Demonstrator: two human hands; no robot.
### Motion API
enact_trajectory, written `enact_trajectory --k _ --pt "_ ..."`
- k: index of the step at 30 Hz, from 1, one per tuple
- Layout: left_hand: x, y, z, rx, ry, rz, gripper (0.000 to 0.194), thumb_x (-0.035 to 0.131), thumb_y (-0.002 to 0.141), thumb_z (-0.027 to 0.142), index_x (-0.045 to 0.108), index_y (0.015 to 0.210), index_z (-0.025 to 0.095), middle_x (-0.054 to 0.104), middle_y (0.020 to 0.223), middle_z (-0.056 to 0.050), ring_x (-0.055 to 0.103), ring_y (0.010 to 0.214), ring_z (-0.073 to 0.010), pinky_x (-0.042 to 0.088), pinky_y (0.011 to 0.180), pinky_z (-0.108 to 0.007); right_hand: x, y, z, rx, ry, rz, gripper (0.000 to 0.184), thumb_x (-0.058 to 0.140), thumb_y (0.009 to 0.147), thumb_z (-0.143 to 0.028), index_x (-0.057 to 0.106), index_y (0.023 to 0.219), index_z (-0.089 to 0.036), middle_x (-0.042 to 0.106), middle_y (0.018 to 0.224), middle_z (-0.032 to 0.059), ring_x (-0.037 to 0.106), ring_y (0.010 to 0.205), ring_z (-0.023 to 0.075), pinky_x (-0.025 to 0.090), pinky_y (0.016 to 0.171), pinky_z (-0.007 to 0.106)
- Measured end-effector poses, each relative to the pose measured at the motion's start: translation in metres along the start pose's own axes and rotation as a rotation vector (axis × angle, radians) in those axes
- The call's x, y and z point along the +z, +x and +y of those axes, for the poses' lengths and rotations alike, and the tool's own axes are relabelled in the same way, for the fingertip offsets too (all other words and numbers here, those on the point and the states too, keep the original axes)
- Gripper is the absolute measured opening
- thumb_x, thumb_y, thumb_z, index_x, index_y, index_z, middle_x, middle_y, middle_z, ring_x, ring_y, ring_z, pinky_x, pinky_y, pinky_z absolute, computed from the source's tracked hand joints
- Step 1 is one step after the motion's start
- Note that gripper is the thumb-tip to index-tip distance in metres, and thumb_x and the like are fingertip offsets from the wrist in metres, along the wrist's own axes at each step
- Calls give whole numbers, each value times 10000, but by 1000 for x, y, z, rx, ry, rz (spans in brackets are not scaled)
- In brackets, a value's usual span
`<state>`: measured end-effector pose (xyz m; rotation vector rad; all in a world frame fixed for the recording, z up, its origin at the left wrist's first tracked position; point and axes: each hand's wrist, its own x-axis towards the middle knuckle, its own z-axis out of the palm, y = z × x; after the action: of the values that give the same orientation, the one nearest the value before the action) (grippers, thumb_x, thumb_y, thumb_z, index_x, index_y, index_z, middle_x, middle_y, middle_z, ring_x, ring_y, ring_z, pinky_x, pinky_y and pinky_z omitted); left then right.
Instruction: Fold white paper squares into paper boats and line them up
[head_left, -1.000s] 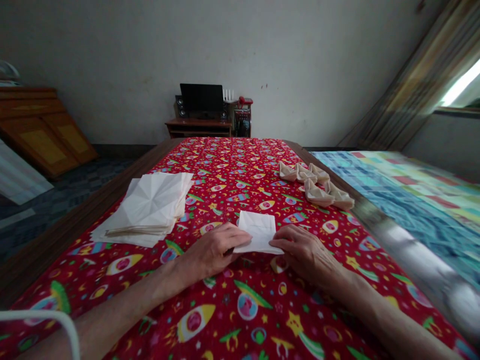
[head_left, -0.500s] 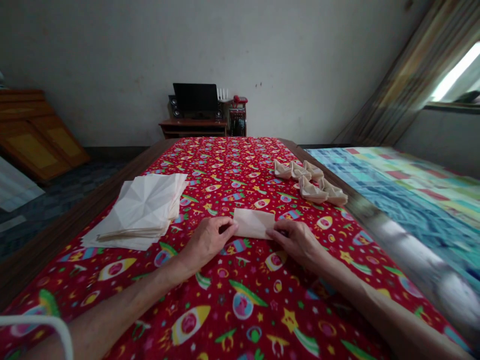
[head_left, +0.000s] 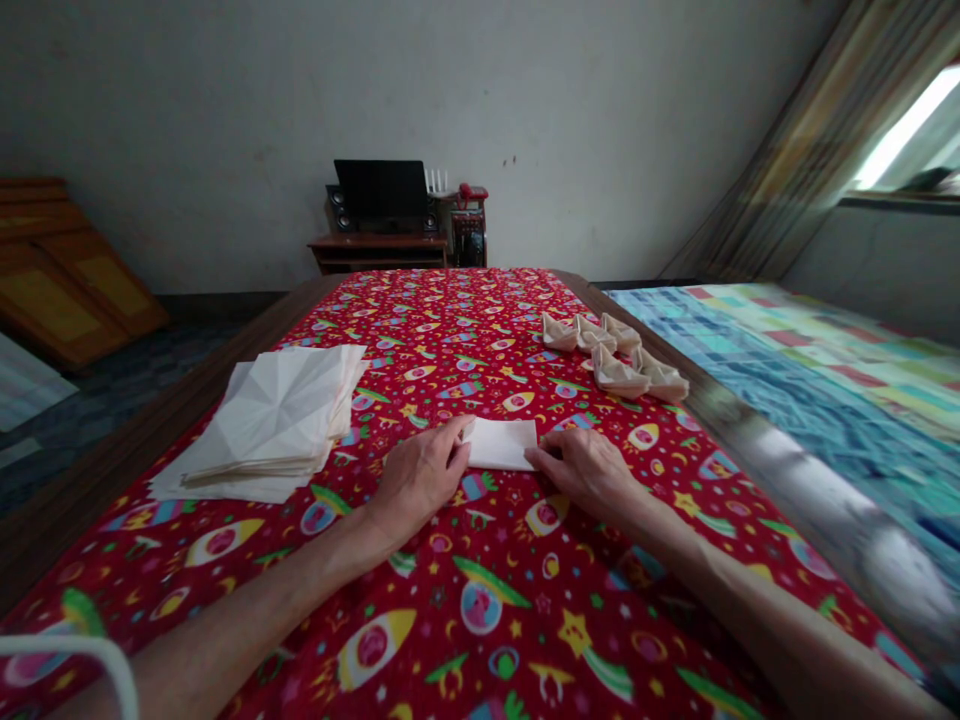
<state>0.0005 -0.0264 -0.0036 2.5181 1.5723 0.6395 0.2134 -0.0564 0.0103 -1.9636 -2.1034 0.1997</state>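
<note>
A small folded sheet of white paper [head_left: 501, 444] lies between my hands on the red patterned tablecloth [head_left: 450, 580]. My left hand [head_left: 426, 470] pinches its left edge between thumb and fingers. At the lower right corner, the thumb and fingertips of my right hand [head_left: 581, 463] are closed on the paper. To the left rests a stack of creased paper sheets [head_left: 274, 410], the top one marked with radiating fold lines. Several folded paper boats [head_left: 619, 370] stand in two rows at the right side of the table.
A white cable [head_left: 97, 645] curves in at the lower left. Beyond the table's far end are a monitor [head_left: 381, 195] on a small desk and a red telephone [head_left: 472, 192]. A bed with a patchwork cover [head_left: 750, 370] runs along the right; a wooden cabinet [head_left: 71, 275] stands at left.
The paper has gone from a taller piece with a raised lower flap to a flatter, wider rectangle. Both hands have shifted slightly away from me with it. The view has turned a little right.
</note>
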Motion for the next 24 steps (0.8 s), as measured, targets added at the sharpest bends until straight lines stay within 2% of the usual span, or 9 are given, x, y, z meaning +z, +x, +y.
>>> enact_trajectory --k 4,9,12,17,20,24 --pt "2 0 1 66 72 29 274 439 903 267 598 1126 250 690 1004 -25 649 847 -197 480 682 -278 -2 0 -3 -10 -65 -5 334 470 875 -391 652 668 -202 656 664 36 587 637 150 282 538 247" --pt "-2 -3 4 150 143 51 263 388 939 267 617 1060 223 621 924 -37 613 840 -173 484 700 -261 -3 1 -4 -14 -109 -29 330 466 883 -394 663 699 -204 669 685 44 605 651 159 287 536 249" --pt "-4 -6 7 236 121 62 273 366 947 251 621 1028 194 592 989 -62 586 925 -188 489 796 -305 -1 2 -3 -14 -126 -31 337 458 886 -401 663 706 -203 674 694 47 613 653 167 287 532 253" --pt "0 -14 12 433 45 19 318 368 946 199 551 1201 147 566 1268 -88 479 1216 -217 336 1080 -430 3 2 -1 -17 -167 1 339 448 887 -410 661 719 -206 677 707 55 614 662 174 288 539 255" --pt "1 -22 15 450 30 -73 368 370 949 217 486 1289 137 512 1353 -84 421 1290 -209 309 1111 -421 2 2 -2 -31 -166 -9 350 433 894 -410 655 710 -210 672 692 52 614 664 175 283 541 258" --pt "1 -28 19 452 26 -139 412 353 957 245 418 1354 155 427 1426 -82 338 1349 -209 300 1121 -425 1 0 -2 -38 -174 -7 367 416 905 -410 649 704 -211 672 693 53 618 670 182 282 539 262"
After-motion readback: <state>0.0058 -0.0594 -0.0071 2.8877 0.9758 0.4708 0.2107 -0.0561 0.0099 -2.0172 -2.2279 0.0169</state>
